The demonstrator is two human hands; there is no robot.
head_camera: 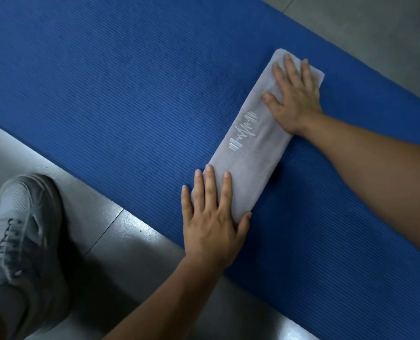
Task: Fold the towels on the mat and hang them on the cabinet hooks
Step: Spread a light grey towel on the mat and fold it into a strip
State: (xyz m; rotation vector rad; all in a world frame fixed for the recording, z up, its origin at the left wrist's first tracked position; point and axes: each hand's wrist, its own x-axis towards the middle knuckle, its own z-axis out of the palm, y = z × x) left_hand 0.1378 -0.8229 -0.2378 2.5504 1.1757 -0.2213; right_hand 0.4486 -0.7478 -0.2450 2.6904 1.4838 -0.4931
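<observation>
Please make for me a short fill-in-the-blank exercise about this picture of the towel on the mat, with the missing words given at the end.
1. The folded grey towel lies on a ____ mat.
2. The left hand and the right hand both press flat on the ____.
3. The stitched pattern on the towel is ____.
4. The shoe stands beside the mat, on the ____.

Missing words: blue; towel; white; floor.

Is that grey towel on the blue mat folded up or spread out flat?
Folded. The towel lies as a narrow strip on the mat, with the left hand and right hand pressing its ends.
</observation>
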